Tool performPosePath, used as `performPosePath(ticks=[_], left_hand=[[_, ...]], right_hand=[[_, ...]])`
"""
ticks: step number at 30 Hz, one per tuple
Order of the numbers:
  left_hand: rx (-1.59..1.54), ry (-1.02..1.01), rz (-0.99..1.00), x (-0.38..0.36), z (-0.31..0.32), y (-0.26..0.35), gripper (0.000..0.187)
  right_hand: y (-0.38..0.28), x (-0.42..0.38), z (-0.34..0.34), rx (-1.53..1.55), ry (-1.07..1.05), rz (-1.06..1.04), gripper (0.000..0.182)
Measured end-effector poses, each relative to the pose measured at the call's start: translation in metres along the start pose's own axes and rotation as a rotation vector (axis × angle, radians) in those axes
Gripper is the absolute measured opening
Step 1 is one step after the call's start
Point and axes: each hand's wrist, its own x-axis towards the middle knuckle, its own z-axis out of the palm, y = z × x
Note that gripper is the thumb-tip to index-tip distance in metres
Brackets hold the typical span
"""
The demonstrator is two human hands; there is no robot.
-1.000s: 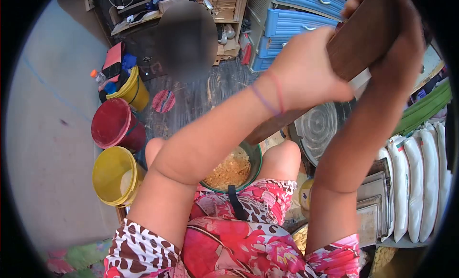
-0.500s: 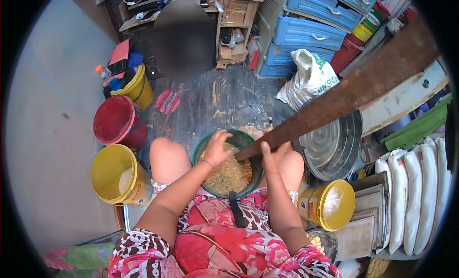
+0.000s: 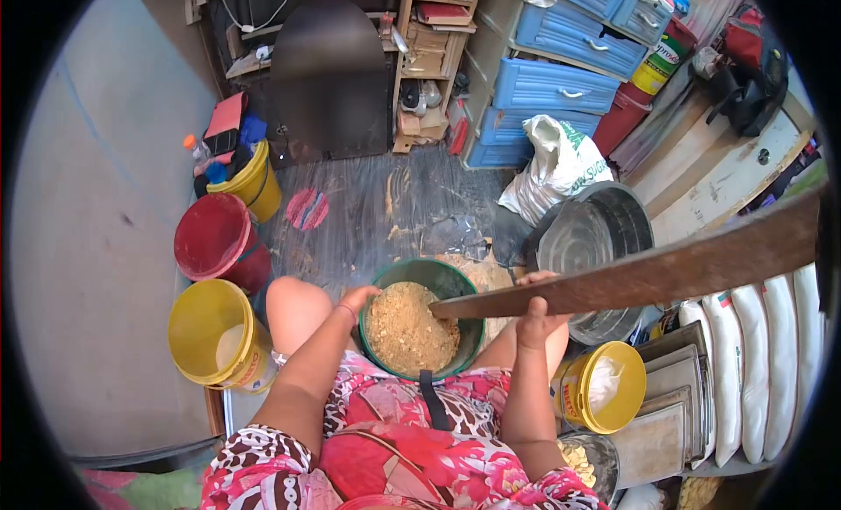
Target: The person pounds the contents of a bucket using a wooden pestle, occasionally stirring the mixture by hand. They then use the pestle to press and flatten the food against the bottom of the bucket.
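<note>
Between my knees sits a round green tub (image 3: 477,336) holding a crumbly tan mixture (image 3: 405,330). My left hand (image 3: 355,301) is closed on the tub's left rim. A long brown wooden paddle (image 3: 648,278) slants from the mixture out to the right edge of the view, and its narrow end rests in the tub. Around its lower part my right hand (image 3: 536,322) is wrapped, just right of the tub, thumb on the near side. The fingers on the far side are partly hidden by the wood.
A red bucket (image 3: 254,269) and a yellow bucket (image 3: 250,357) stand on the left. To the right are a black basin (image 3: 644,214), another yellow bucket (image 3: 569,396), stacked trays (image 3: 653,435) and white sacks (image 3: 753,378). A white sack (image 3: 561,173) stands near blue drawers (image 3: 556,87).
My left hand has moved from above the mixture to the tub's left rim. The paddle has swung down to a flatter slant, and my right hand has shifted right and lower with it.
</note>
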Motion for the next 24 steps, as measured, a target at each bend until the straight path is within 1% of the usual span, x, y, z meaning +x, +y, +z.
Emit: performPosePath(ticks=[1, 2, 3, 5, 6, 7, 8, 9, 10, 12, 13, 14, 15, 16, 17, 18, 20, 21, 22, 23, 24], left_hand=[[-0.029, -0.013, -0.017, -0.004, 0.010, 0.010, 0.045], [0.121, 0.012, 0.067, -0.009, 0.020, 0.017, 0.045], [0.273, 0.035, 0.144, -0.040, 0.060, 0.039, 0.045], [0.606, -0.007, 0.309, -0.035, 0.105, 0.047, 0.049], [0.787, 0.059, 0.391, -0.035, 0.123, 0.052, 0.053], [0.968, 0.127, 0.482, -0.035, 0.137, 0.059, 0.056], [0.984, 0.165, 0.588, -0.032, 0.141, 0.069, 0.057], [1.002, 0.204, 0.691, -0.029, 0.143, 0.077, 0.057], [1.005, 0.196, 0.676, -0.026, 0.143, 0.091, 0.057], [0.828, 0.261, 0.346, -0.019, 0.135, 0.129, 0.060], [0.954, 0.133, 0.296, 0.021, 0.120, 0.123, 0.063], [1.127, 0.237, 0.447, 0.014, 0.127, 0.111, 0.064], [1.169, 0.223, 0.663, 0.002, 0.128, 0.090, 0.063], [1.208, 0.202, 0.872, -0.004, 0.126, 0.076, 0.062], [1.128, 0.132, 0.793, 0.011, 0.117, 0.070, 0.066], [1.131, 0.123, 0.760, 0.015, 0.111, 0.076, 0.066], [0.794, -0.017, 0.336, 0.024, 0.116, 0.121, 0.073], [0.986, 0.040, 0.432, 0.016, 0.121, 0.132, 0.071], [0.972, 0.047, 0.450, 0.019, 0.118, 0.121, 0.071], [1.105, 0.044, 0.698, 0.024, 0.109, 0.095, 0.065], [1.244, 0.035, 0.937, 0.016, 0.108, 0.087, 0.059]], right_hand=[[-0.014, 0.009, 0.001, 0.008, -0.025, -0.004, 0.061], [-0.030, 0.021, 0.001, -0.016, -0.040, -0.025, 0.065], [-0.049, 0.037, 0.005, -0.045, -0.044, -0.087, 0.077], [-0.078, 0.063, -0.005, -0.107, -0.038, -0.108, 0.086], [-0.095, 0.068, -0.004, -0.126, -0.036, -0.096, 0.086], [-0.111, 0.074, -0.001, -0.155, -0.018, -0.111, 0.089], [-0.117, 0.077, 0.000, -0.181, 0.004, -0.129, 0.093], [-0.117, 0.075, -0.001, -0.190, 0.012, -0.121, 0.093], [-0.118, 0.070, -0.003, -0.173, 0.001, -0.106, 0.093], [-0.114, 0.062, -0.007, -0.147, -0.015, -0.107, 0.094], [-0.102, 0.051, -0.012, -0.076, -0.034, -0.122, 0.092], [-0.090, 0.047, -0.013, -0.003, -0.051, -0.134, 0.090], [-0.081, 0.047, -0.013, 0.004, -0.044, -0.139, 0.090], [-0.072, 0.044, -0.013, 0.031, -0.024, -0.092, 0.091], [-0.069, 0.034, -0.013, 0.046, 0.000, -0.028, 0.091], [-0.067, 0.038, -0.007, 0.058, -0.007, -0.008, 0.089], [-0.067, 0.044, -0.003, 0.042, -0.031, 0.011, 0.089], [-0.068, 0.044, -0.002, 0.041, -0.044, 0.009, 0.089], [-0.068, 0.045, -0.002, 0.054, -0.052, 0.024, 0.090], [-0.066, 0.046, -0.002, 0.070, -0.050, 0.038, 0.091], [-0.069, 0.050, -0.002, 0.082, -0.118, 0.031, 0.093]])
